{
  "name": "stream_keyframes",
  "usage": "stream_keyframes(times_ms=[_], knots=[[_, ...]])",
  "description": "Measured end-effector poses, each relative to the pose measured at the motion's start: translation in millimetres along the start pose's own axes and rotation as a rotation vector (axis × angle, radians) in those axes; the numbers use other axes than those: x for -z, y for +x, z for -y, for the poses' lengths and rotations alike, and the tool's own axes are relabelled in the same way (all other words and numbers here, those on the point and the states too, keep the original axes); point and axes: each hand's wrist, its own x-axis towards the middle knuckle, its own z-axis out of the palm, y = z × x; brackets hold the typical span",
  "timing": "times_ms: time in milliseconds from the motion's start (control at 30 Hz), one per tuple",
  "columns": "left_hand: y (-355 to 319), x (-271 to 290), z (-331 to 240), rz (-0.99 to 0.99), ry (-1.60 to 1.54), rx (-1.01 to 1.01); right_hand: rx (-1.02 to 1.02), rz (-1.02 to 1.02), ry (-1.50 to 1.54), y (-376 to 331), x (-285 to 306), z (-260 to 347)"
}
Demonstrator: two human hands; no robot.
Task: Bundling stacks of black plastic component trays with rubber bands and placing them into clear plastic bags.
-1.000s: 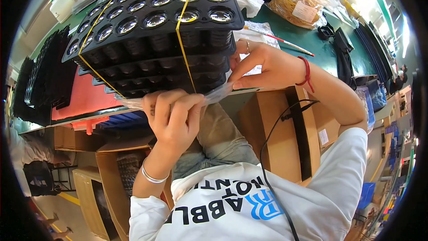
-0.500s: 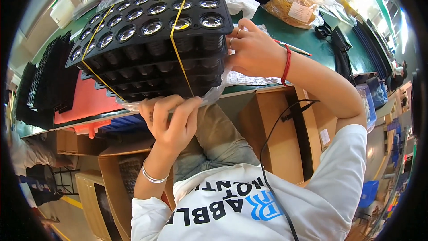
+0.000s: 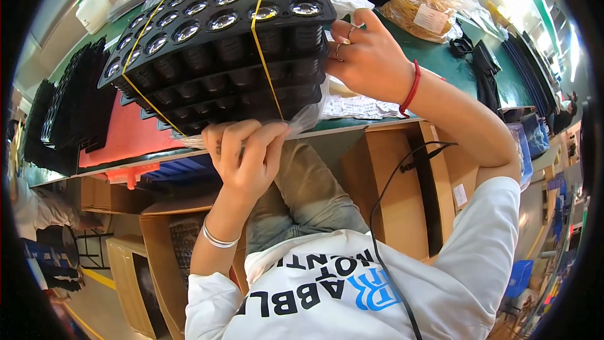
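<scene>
Far left: loose stacks of black trays [image 3: 66, 119] are laid flat on the bench, beside a red sheet [image 3: 123, 138] on the green table top [image 3: 453, 66].

Centre-left: a bundled stack of black moulded trays [image 3: 220, 50] is held up at the front edge of the table, tilted with its near side lowest. Round pockets are seen in the top tray. The stack is bound by two yellow rubber bands [image 3: 264, 44], one near each end. A clear plastic bag [image 3: 302, 119] is gathered under the stack's lower edge.

Left hand [image 3: 245, 157]: fingers are curled shut on the bag film right below the stack's near edge; the film is pinched between fingers and palm. A silver bangle is worn on the wrist.

Right hand [image 3: 371, 60]: pressed against the right end of the stack, fingers bent round its upper corner. Rings are worn on two fingers, a red cord on the wrist. Whether bag film is also gripped here cannot be told; the fingertips are hidden by the stack.

Right of the hand: a printed paper sheet [image 3: 365, 107] is lying on the table edge. Further back, a clear bag of tan rubber bands [image 3: 421, 9] is set down. More black trays [image 3: 497, 75] are stacked far right.

Under the table: brown cardboard boxes [image 3: 390, 189].
</scene>
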Motion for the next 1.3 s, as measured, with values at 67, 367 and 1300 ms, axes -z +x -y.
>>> stream_keyframes(times_ms=[67,367,1300], knots=[[1,-3,1,-0.012,-0.008,-0.003,-0.021,-0.025,0.007,-1,-3,1],[0,-6,4,-0.067,-0.069,0.036,-0.146,0.093,0.438,-11,-14,3],[-2,14,19,-0.004,0.16,-0.077,-0.112,-0.366,0.064,-12,-16,10]])
